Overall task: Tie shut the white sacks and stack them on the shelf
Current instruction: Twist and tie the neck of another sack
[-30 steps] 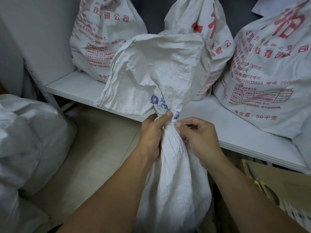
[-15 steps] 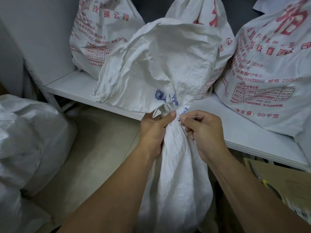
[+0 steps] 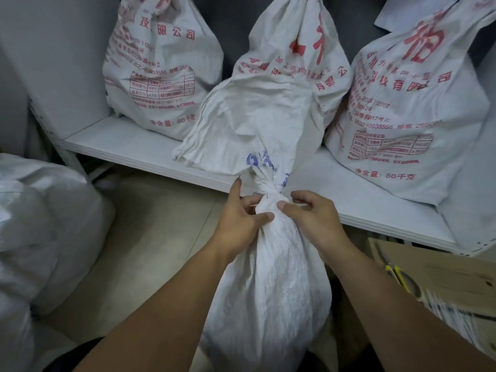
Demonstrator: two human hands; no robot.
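A plain white woven sack (image 3: 271,285) stands on the floor in front of me, its neck cinched with a white tie (image 3: 264,190) and its loose top (image 3: 249,130) flaring up over the shelf edge. My left hand (image 3: 240,220) pinches the neck just below the tie with thumb and fingers. My right hand (image 3: 312,216) grips the neck from the other side, thumb pressed to the cloth. Three tied white sacks with red print stand on the white shelf (image 3: 128,146): left (image 3: 158,68), middle (image 3: 300,47) and right (image 3: 402,111).
More white sacks (image 3: 40,237) lie heaped on the floor at the left. A cardboard box (image 3: 440,280) with a yellow-handled tool sits under the shelf at the right. A white side panel (image 3: 53,63) closes the shelf on the left. Beige floor shows between.
Both hands have slid down from the tie to the neck just below it. The sack's loose top now droops lower and narrower over the shelf edge.
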